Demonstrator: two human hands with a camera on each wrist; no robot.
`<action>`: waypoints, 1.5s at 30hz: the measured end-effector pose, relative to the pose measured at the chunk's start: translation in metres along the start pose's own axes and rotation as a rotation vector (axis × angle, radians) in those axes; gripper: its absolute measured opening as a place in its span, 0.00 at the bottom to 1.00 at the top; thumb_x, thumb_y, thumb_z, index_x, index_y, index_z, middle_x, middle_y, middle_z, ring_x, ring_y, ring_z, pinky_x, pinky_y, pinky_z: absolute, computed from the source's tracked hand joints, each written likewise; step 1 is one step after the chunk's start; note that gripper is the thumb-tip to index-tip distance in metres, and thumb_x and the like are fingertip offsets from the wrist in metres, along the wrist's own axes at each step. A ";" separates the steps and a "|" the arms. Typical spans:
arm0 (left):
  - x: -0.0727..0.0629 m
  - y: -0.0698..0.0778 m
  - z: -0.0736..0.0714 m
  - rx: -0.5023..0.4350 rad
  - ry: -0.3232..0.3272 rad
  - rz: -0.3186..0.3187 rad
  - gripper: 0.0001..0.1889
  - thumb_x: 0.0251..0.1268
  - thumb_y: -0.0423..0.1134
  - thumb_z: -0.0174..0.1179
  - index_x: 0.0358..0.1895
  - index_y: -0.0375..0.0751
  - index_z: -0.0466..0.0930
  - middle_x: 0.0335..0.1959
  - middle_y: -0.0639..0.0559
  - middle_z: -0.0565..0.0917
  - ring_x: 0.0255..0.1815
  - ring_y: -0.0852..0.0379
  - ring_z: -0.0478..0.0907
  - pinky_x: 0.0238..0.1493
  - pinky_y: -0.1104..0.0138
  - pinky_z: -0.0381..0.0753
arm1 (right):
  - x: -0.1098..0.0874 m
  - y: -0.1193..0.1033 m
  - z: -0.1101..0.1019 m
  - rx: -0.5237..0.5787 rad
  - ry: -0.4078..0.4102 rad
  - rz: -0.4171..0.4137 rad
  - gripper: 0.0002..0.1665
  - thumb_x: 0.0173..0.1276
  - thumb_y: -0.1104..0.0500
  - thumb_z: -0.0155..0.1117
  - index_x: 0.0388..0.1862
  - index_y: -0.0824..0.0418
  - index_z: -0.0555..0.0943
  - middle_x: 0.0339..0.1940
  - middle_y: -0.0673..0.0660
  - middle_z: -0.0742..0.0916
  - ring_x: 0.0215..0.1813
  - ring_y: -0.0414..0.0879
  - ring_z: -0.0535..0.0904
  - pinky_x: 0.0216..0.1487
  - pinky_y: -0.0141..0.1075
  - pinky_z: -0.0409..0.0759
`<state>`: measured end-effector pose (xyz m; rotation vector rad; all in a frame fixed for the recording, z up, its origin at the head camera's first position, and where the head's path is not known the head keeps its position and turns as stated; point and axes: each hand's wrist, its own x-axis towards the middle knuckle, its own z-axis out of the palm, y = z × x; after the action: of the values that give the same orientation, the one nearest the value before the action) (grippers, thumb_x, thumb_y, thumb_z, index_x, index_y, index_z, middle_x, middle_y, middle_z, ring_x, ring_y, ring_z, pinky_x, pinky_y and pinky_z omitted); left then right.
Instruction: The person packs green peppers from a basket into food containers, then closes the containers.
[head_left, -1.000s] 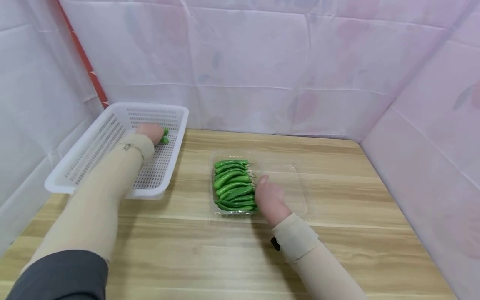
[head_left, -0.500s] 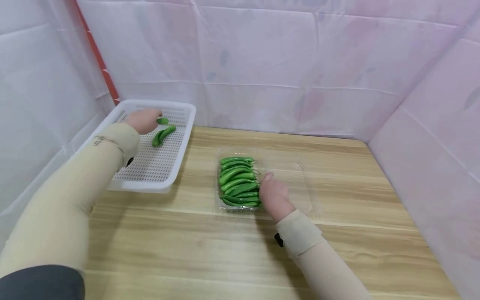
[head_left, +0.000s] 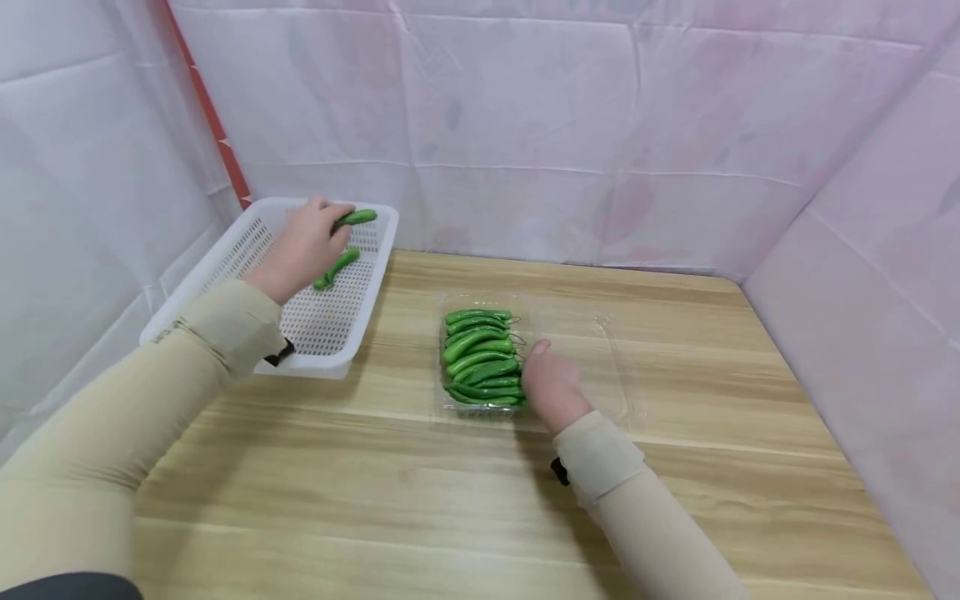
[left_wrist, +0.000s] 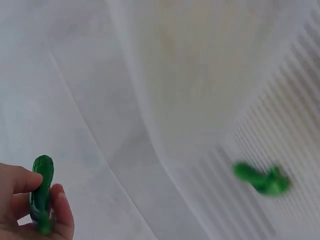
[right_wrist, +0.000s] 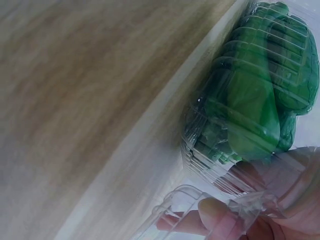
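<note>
Above the far end of a white slotted plastic basket, my left hand pinches a green chili pepper. The left wrist view shows this pepper between thumb and fingers. Below it in the basket lie a few more green peppers, partly behind the hand. Several green peppers lie side by side in a clear plastic clamshell box on the table. My right hand grips the box at its hinge side, fingers around the clear plastic in the right wrist view.
The box's clear lid lies folded back flat to the right. A wooden table carries the basket at the back left. Pale patterned sheeting walls the table at the back and sides.
My left hand has risen from inside the basket with a pepper, uncovering others beneath. The view has shifted slightly left. My right hand keeps its place at the box.
</note>
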<state>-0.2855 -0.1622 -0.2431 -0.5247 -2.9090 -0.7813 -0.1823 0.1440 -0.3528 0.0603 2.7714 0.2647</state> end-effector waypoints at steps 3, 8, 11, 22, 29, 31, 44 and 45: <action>-0.011 0.023 0.015 -0.053 0.052 0.075 0.20 0.69 0.35 0.50 0.62 0.32 0.68 0.51 0.36 0.76 0.46 0.44 0.73 0.44 0.54 0.74 | 0.002 -0.001 -0.001 -0.004 -0.009 -0.002 0.31 0.70 0.67 0.40 0.70 0.75 0.50 0.09 0.50 0.70 0.12 0.38 0.60 0.14 0.28 0.63; -0.025 0.060 0.051 -0.137 0.001 0.163 0.15 0.65 0.37 0.57 0.52 0.36 0.76 0.41 0.44 0.82 0.34 0.51 0.77 0.32 0.61 0.77 | 0.004 0.000 -0.002 0.001 -0.004 -0.002 0.31 0.70 0.68 0.40 0.69 0.76 0.50 0.10 0.50 0.71 0.12 0.39 0.62 0.14 0.28 0.63; -0.028 0.074 0.077 -0.148 -0.068 0.194 0.12 0.66 0.38 0.57 0.49 0.37 0.79 0.39 0.47 0.83 0.33 0.55 0.78 0.32 0.64 0.77 | 0.006 0.001 -0.003 0.007 0.005 0.000 0.30 0.70 0.67 0.40 0.69 0.76 0.50 0.10 0.51 0.73 0.13 0.39 0.64 0.15 0.29 0.65; -0.021 0.092 0.139 0.074 -0.176 0.261 0.09 0.64 0.40 0.58 0.41 0.38 0.81 0.37 0.49 0.81 0.37 0.55 0.77 0.40 0.64 0.78 | 0.010 0.002 -0.002 0.021 -0.018 0.008 0.31 0.70 0.67 0.39 0.69 0.77 0.48 0.12 0.53 0.76 0.14 0.40 0.66 0.16 0.30 0.67; -0.017 0.091 0.155 0.204 -0.186 0.268 0.11 0.63 0.42 0.60 0.42 0.40 0.81 0.39 0.50 0.76 0.39 0.55 0.74 0.41 0.66 0.76 | 0.010 0.001 -0.004 0.021 -0.024 0.020 0.31 0.70 0.67 0.39 0.70 0.76 0.48 0.12 0.53 0.75 0.14 0.40 0.65 0.17 0.30 0.67; -0.016 0.090 0.158 0.223 -0.187 0.276 0.11 0.63 0.43 0.60 0.42 0.40 0.80 0.39 0.50 0.75 0.38 0.55 0.74 0.40 0.66 0.76 | 0.010 0.001 -0.004 0.021 -0.026 0.024 0.32 0.70 0.68 0.39 0.70 0.76 0.48 0.12 0.53 0.75 0.14 0.40 0.64 0.16 0.30 0.66; -0.014 0.083 0.167 0.230 -0.204 0.276 0.12 0.61 0.44 0.62 0.43 0.42 0.78 0.39 0.51 0.77 0.38 0.55 0.76 0.36 0.64 0.77 | 0.013 -0.002 -0.003 0.075 0.009 0.044 0.29 0.72 0.65 0.38 0.69 0.75 0.51 0.13 0.57 0.76 0.18 0.45 0.71 0.20 0.34 0.71; -0.015 0.083 0.166 0.225 -0.204 0.275 0.13 0.61 0.45 0.62 0.44 0.42 0.78 0.39 0.51 0.77 0.38 0.55 0.76 0.37 0.64 0.77 | 0.012 -0.002 -0.003 0.071 0.008 0.043 0.29 0.72 0.65 0.38 0.69 0.75 0.51 0.13 0.56 0.76 0.18 0.44 0.71 0.19 0.34 0.71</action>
<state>-0.2417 -0.0170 -0.3502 -1.0025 -2.9555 -0.3793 -0.1951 0.1427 -0.3545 0.1367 2.7895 0.1782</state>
